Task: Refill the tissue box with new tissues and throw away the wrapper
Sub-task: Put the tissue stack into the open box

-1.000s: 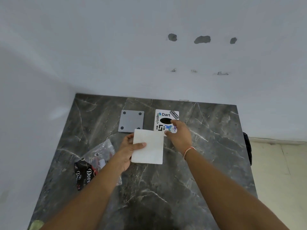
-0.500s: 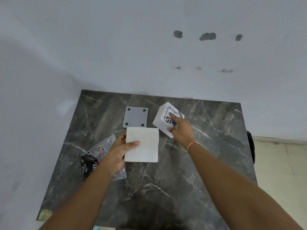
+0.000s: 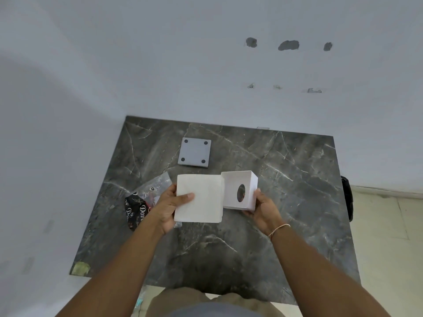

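Above the table's point(image 3: 286, 225) middle, the left hand point(image 3: 168, 208) clamps the tissue stack point(image 3: 201, 199), and the right hand point(image 3: 263, 209) grips the upturned, empty tissue box point(image 3: 248, 186): loading remains. The wrapper point(image 3: 142, 202), reading "Dov", lies near the left edge, undiscarded. Farther back sits the grey base plate point(image 3: 195, 152).

Both my arms reach forward, bare to the elbow, and meet over the stack of tissues point(image 3: 198, 199). My left hand point(image 3: 168, 207) grips the stack's left edge, thumb flat across its top, fingers curled beneath. My right hand point(image 3: 263, 209) sits just right of the stack, palm up, cupping the tissue box point(image 3: 239, 189) from below, a thin band on that wrist.
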